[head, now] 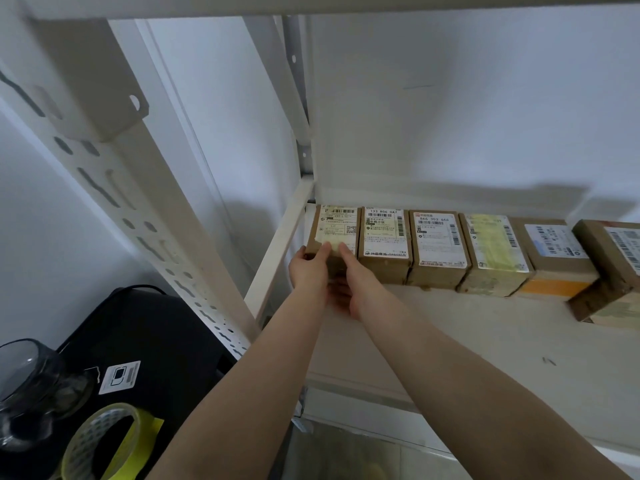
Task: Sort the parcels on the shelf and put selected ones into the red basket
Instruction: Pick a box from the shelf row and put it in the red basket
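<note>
At the shelf's [485, 327] far-left end, your left hand [309, 271] and right hand [356, 282] clasp the leftmost parcel's [337, 225] near face, seemingly gripping; it lies straight ahead, hard beside the neighbouring parcel [385, 233].

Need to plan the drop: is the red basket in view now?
No, only the shelf with its row of parcels shows.

The front of the leftmost parcel [337, 233] is hidden behind both hands, so their grip underneath cannot be judged. The last parcel [613, 271] is cut by the right edge. Label print is too small to read. The tape roll [104, 441] runs off the bottom edge.
</note>
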Available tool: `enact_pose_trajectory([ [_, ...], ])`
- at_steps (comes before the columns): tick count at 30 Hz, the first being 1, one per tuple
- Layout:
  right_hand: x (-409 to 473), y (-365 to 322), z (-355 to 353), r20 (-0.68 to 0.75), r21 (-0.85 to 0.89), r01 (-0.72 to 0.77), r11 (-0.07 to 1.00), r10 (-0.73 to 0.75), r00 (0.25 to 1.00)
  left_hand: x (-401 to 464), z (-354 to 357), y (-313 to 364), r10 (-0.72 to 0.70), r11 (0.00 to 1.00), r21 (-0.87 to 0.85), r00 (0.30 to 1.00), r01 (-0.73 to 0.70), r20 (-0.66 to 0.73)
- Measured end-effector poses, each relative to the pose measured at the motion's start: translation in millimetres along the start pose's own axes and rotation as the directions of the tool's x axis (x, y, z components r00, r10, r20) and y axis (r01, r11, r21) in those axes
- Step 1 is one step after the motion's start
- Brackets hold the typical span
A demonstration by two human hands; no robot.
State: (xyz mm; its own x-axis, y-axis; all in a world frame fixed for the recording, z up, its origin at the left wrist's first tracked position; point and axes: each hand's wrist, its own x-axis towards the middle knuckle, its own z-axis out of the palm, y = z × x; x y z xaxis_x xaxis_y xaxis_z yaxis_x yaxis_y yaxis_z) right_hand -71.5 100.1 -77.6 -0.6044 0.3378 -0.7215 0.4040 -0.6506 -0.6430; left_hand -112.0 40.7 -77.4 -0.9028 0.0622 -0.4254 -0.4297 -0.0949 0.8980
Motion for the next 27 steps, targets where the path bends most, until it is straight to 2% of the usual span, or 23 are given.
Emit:
enact_pose_trajectory([
  [4, -6, 0, -5, 0.0, -0.042, 0.007, 0.999, -0.007, 1.0, -3, -4, -3, 0.008, 1.0, 0.006, 1.0, -0.008, 0.015],
  [8, -20, 2, -26, -0.019, -0.034, -0.009, 0.999, 0.008, 1.0, -20, -4, -12, -0.125, 0.992, -0.007, 0.991, 0.125, -0.05],
  [11, -25, 0, -45, -0.07, 0.041, -0.01, 0.999, 0.013, 0.997, -41, 6, -22, -0.251, 0.967, 0.02, 0.966, 0.253, -0.069],
  [15, -19, -7, -62, -0.094, 0.213, 0.003, 0.977, 0.017, 0.995, -63, 37, -28, -0.341, 0.94, -0.011, 0.939, 0.342, 0.033],
  [18, -9, -7, -68, -0.107, 0.295, 0.038, 0.955, -0.006, 0.994, -62, 57, -23, -0.353, 0.932, -0.053, 0.93, 0.359, 0.099],
  [20, -6, -10, -69, -0.116, 0.307, 0.078, 0.949, -0.045, 0.992, -48, 68, -28, -0.368, 0.927, -0.037, 0.925, 0.372, 0.094],
  [23, -4, -16, -69, -0.15, 0.255, 0.119, 0.96, -0.083, 0.985, -16, 82, -50, -0.391, 0.92, 0.002, 0.92, 0.391, 0.018],
  [27, 2, -16, -68, -0.175, 0.192, 0.146, 0.97, -0.113, 0.978, -15, 82, -52, -0.362, 0.931, 0.044, 0.932, 0.362, 0.001],
])
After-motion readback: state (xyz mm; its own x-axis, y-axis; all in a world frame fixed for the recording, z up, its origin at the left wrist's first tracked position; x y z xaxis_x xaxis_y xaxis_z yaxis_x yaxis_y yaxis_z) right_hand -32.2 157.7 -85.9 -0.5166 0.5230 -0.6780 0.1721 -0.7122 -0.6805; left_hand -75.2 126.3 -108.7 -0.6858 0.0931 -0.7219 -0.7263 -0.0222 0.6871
